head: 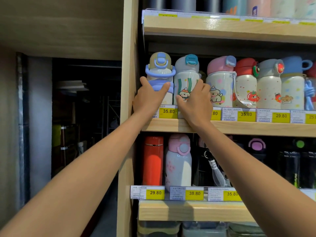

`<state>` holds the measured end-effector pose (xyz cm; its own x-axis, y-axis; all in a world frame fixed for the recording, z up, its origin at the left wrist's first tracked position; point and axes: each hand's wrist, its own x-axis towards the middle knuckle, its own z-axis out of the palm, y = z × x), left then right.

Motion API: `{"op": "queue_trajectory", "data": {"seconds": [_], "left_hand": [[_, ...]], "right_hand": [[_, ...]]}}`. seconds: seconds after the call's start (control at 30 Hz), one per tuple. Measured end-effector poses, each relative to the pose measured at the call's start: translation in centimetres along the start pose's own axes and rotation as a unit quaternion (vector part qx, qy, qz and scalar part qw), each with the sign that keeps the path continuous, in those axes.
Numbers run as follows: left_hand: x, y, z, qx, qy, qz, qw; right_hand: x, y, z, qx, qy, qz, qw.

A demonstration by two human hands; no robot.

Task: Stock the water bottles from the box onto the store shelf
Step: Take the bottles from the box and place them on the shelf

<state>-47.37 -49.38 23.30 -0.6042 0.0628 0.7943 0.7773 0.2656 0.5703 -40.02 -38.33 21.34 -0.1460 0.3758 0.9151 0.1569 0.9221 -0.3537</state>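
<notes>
Both my arms reach up to the middle wooden shelf [239, 128]. My left hand [150, 98] grips the leftmost bottle [160, 72], cream with a blue-purple handle and lid, thumb on its left side and fingers curled across its front. My right hand [195, 101] holds the neighbouring white bottle [186, 77] with green stripes, a cartoon dog and a grey-teal lid, thumb low on its front. Both bottles stand upright at the shelf's left end, side by side. The box is not in view.
More children's bottles [246, 84] line the same shelf to the right. The shelf below holds a red flask [153, 161], a pink-lidded bottle [178, 163] and dark bottles. Yellow price tags [168, 112] run along shelf edges. A wooden upright [129, 82] borders the left; beyond it is a dark storeroom.
</notes>
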Motion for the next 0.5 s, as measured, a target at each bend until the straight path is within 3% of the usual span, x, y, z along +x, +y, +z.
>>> {"op": "queue_trajectory", "data": {"seconds": [0.5], "left_hand": [[-0.19, 0.06, 0.01, 0.005, 0.002, 0.002, 1.0]], "right_hand": [[-0.1, 0.19, -0.35, 0.003, -0.009, 0.006, 1.0]]}}
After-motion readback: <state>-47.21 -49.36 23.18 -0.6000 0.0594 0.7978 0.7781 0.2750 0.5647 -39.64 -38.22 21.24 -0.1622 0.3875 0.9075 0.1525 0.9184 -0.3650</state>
